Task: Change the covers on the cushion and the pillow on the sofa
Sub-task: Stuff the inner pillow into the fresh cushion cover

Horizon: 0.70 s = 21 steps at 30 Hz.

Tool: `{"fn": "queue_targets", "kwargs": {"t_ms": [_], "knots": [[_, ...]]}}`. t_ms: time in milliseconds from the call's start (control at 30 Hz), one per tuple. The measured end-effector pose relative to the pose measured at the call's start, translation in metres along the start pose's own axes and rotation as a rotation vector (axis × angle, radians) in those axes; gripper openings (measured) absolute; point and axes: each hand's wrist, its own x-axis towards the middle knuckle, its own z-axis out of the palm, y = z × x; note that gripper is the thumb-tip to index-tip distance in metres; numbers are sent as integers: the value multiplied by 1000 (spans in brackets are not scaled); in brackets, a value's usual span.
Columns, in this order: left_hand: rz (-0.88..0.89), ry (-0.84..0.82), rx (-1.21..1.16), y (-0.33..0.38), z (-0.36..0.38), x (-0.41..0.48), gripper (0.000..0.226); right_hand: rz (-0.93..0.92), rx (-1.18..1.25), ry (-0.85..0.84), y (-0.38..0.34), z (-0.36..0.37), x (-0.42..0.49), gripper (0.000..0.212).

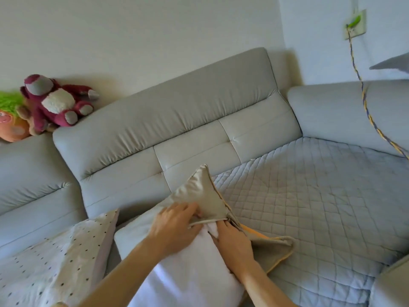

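Low in the middle of the frame a white cushion [190, 269] lies on the sofa [177, 111], its far corner tucked inside a beige cover [205, 196] with an orange piped edge. The cover stands up in a peak over that corner and trails off to the lower right across the quilted seat pad [309, 196].

The left hand [174, 227] lies spread across the cushion at the cover's open edge, its fingers pinching the beige cloth there; that grip looks meant to hold the mouth of the cover steady. The right hand [234, 242] is closed on the cover's other edge beside the zip, with some white stuffing bunched just under its fingers. Holding one side of the opening in each hand keeps it spread, so the cover can slide along the cushion. Whether it is going on or coming off cannot be told from this view alone.

At the lower left a spotted pillow [55, 258] rests just beside the cushion, within easy reach, probably the other item of the job.

In the upper left a dark red plush bear [55, 100] sits on the sofa back, out of the way. In the upper right a braided cable [365, 107] hangs from a wall socket [354, 24].

No brand, label or readable writing shows anywhere.
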Motion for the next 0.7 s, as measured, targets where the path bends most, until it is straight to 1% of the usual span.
{"fn": "queue_targets", "kwargs": {"t_ms": [67, 100, 200, 267, 333, 400, 433, 467, 500, 533, 567, 600, 633, 700], "knots": [[-93, 95, -19, -4, 8, -13, 38, -75, 83, 90, 8, -3, -1, 33], [-148, 141, -24, -3, 14, -21, 37, -98, 95, 139, 11, -2, -4, 32], [-254, 314, -134, 11, 30, -41, 26, -61, 53, 318, 21, -4, -14, 46], [-277, 427, -233, 24, 36, -50, 18, -111, 112, 460, 24, -9, -16, 49], [-284, 475, -269, 34, 40, -59, 15, -163, 185, 581, 19, -15, -14, 55], [-278, 502, -277, 39, 42, -68, 15, -111, 252, 660, 10, -23, -6, 58], [-273, 521, -283, 41, 42, -72, 14, -44, 295, 642, 4, -31, 1, 59], [-266, 543, -293, 43, 43, -78, 13, 27, 353, 570, -3, -40, 9, 56], [-253, 562, -305, 46, 43, -83, 12, 73, 429, 443, -12, -51, 18, 53], [-235, 578, -311, 50, 44, -89, 11, 86, 509, 279, -24, -62, 27, 51], [-218, 591, -312, 55, 44, -96, 11, 75, 571, 129, -37, -70, 37, 54], [-205, 604, -305, 60, 45, -103, 10, 62, 636, 14, -50, -77, 46, 55], [-196, 614, -295, 65, 46, -109, 10, 54, 703, -67, -60, -82, 54, 49], [-180, 631, -273, 72, 50, -119, 10, 48, 763, -152, -74, -84, 67, 41]]}}
